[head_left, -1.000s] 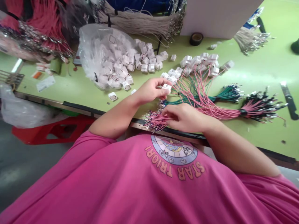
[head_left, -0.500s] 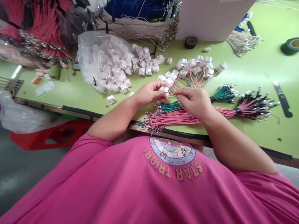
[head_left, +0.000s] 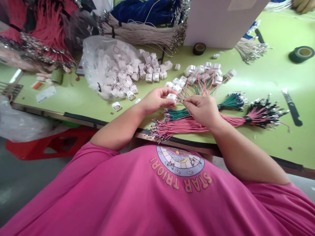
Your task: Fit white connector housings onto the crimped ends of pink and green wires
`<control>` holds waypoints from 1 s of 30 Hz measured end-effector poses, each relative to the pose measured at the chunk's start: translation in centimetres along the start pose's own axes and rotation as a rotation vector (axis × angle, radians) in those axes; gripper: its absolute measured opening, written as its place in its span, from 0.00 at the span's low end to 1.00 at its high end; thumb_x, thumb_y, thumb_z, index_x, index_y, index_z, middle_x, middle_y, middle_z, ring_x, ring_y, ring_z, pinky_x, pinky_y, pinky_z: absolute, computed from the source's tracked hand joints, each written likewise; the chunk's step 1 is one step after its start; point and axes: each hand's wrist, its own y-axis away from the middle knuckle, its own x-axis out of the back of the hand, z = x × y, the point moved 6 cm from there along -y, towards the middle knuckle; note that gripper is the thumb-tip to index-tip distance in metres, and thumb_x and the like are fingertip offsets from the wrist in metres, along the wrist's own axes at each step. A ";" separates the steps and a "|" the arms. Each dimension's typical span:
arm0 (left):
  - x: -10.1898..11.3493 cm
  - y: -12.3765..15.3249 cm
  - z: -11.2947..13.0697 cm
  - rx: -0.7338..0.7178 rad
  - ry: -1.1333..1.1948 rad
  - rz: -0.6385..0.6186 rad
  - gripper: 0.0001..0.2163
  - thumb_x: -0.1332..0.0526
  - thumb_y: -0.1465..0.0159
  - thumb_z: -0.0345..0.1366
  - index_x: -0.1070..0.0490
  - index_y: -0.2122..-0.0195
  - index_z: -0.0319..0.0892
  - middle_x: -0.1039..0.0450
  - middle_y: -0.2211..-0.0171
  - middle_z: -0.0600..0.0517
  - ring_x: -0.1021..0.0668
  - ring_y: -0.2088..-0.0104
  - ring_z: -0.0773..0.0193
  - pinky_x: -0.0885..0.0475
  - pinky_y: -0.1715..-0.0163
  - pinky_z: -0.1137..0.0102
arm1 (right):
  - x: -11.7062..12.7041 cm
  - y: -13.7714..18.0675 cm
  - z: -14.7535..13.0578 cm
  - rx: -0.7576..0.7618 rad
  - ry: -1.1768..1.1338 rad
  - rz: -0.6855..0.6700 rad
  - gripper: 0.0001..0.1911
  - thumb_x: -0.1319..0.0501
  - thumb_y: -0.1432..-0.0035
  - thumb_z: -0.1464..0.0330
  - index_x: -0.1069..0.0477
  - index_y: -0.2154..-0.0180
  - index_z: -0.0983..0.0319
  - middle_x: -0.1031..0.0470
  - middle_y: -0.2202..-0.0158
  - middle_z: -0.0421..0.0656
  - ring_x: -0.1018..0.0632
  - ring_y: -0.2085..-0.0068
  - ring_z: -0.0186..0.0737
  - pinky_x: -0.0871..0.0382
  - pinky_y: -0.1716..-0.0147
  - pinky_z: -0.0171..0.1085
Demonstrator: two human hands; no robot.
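Observation:
Between thumb and fingers, my left hand (head_left: 159, 98) grips a white connector housing (head_left: 171, 96). My right hand (head_left: 200, 106) is closed in a pinch on a thin wire (head_left: 181, 101) at the housing's right side; the wire's end is hidden by the fingers. Below the hands lie a bundle of pink wires (head_left: 182, 125) and a bundle of green wires (head_left: 233, 101), both with metal-tipped ends. Just beyond them sit several white housings (head_left: 208, 69) with pink and green wires attached.
A clear plastic bag (head_left: 94, 65) spills loose white housings (head_left: 156, 70) at the left. Further back are bundled white wires (head_left: 145, 32) and a white box (head_left: 221, 23). Black tape (head_left: 199, 49), green tape (head_left: 301, 54) and a knife (head_left: 291, 106) lie on the table. Another person's gloved hand (head_left: 304, 5) shows top right.
My right hand has shifted slightly at the housing, still pinching. My left hand keeps its hold. The view has moved a little, and a gloved hand has appeared at the top right.

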 end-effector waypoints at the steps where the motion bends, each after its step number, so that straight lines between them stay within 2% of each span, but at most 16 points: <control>1: 0.0 0.0 0.0 -0.011 0.000 0.000 0.19 0.25 0.50 0.33 0.27 0.58 0.39 0.21 0.67 0.51 0.18 0.68 0.66 0.22 0.63 0.70 | -0.1 0.0 0.0 0.000 0.002 -0.016 0.15 0.43 0.41 0.64 0.19 0.68 0.62 0.21 0.73 0.42 0.25 0.71 0.38 0.37 0.69 0.36; 6: 0.1 -0.3 0.1 -0.106 -0.068 0.023 0.19 0.23 0.55 0.31 0.24 0.63 0.38 0.21 0.62 0.50 0.19 0.66 0.67 0.23 0.61 0.69 | -0.6 -0.2 -0.3 -0.013 -0.012 -0.050 0.14 0.43 0.43 0.66 0.20 0.71 0.62 0.24 0.77 0.41 0.28 0.72 0.37 0.39 0.69 0.36; 9: -0.2 -0.4 0.0 -0.149 -0.101 0.029 0.20 0.22 0.59 0.32 0.24 0.66 0.38 0.22 0.62 0.51 0.20 0.66 0.68 0.24 0.61 0.69 | -1.0 -0.4 -0.5 -0.043 -0.093 -0.047 0.13 0.43 0.44 0.66 0.21 0.72 0.63 0.26 0.78 0.40 0.30 0.74 0.35 0.39 0.70 0.35; 16: -0.8 -0.5 -0.7 -0.139 -0.070 0.092 0.19 0.23 0.57 0.31 0.25 0.64 0.38 0.23 0.67 0.53 0.20 0.68 0.67 0.24 0.61 0.67 | -1.8 -1.0 -0.1 -0.023 -0.134 -0.002 0.13 0.44 0.43 0.67 0.23 0.73 0.63 0.28 0.78 0.39 0.29 0.73 0.35 0.38 0.69 0.36; 20: -0.3 -0.9 1.2 -0.152 -0.200 0.174 0.15 0.29 0.48 0.29 0.27 0.60 0.39 0.24 0.70 0.54 0.21 0.68 0.66 0.24 0.62 0.66 | -0.7 -1.5 0.2 0.016 -0.047 0.004 0.14 0.44 0.38 0.65 0.21 0.66 0.63 0.22 0.70 0.44 0.25 0.67 0.41 0.33 0.64 0.39; 23: 0.7 -2.0 3.7 -0.225 -0.389 0.231 0.13 0.31 0.45 0.27 0.27 0.59 0.40 0.25 0.70 0.53 0.20 0.65 0.63 0.25 0.63 0.67 | 1.3 -1.0 -0.7 0.196 0.143 0.115 0.14 0.45 0.36 0.66 0.21 0.58 0.60 0.20 0.56 0.50 0.24 0.54 0.50 0.32 0.53 0.47; 24: 1.0 -2.7 4.5 -0.256 -0.449 0.244 0.13 0.31 0.46 0.26 0.26 0.60 0.40 0.25 0.68 0.53 0.20 0.63 0.62 0.26 0.62 0.67 | 1.4 -0.7 -1.1 0.282 0.199 0.088 0.14 0.45 0.36 0.68 0.20 0.58 0.60 0.20 0.54 0.51 0.24 0.52 0.50 0.33 0.51 0.48; 26: 1.4 -4.5 5.7 -0.321 -0.572 0.268 0.12 0.31 0.48 0.25 0.26 0.62 0.40 0.24 0.65 0.52 0.21 0.60 0.61 0.26 0.59 0.68 | 0.4 -0.1 -1.5 0.416 0.292 -0.091 0.14 0.45 0.38 0.72 0.20 0.60 0.59 0.20 0.54 0.49 0.24 0.53 0.49 0.33 0.53 0.45; 28: 1.4 -6.6 6.5 -0.379 -0.688 0.297 0.12 0.31 0.47 0.26 0.25 0.62 0.41 0.23 0.62 0.51 0.22 0.57 0.60 0.27 0.55 0.67 | -0.9 0.4 -1.0 0.444 0.394 -0.285 0.15 0.45 0.42 0.76 0.20 0.64 0.59 0.20 0.59 0.48 0.23 0.59 0.44 0.33 0.61 0.41; 30: 1.1 -8.7 7.0 -0.409 -0.770 0.314 0.11 0.32 0.45 0.27 0.24 0.61 0.42 0.23 0.60 0.52 0.22 0.56 0.61 0.28 0.52 0.67 | -1.7 0.4 -0.2 0.414 0.478 -0.364 0.15 0.46 0.43 0.76 0.20 0.65 0.60 0.20 0.62 0.47 0.23 0.62 0.42 0.36 0.67 0.38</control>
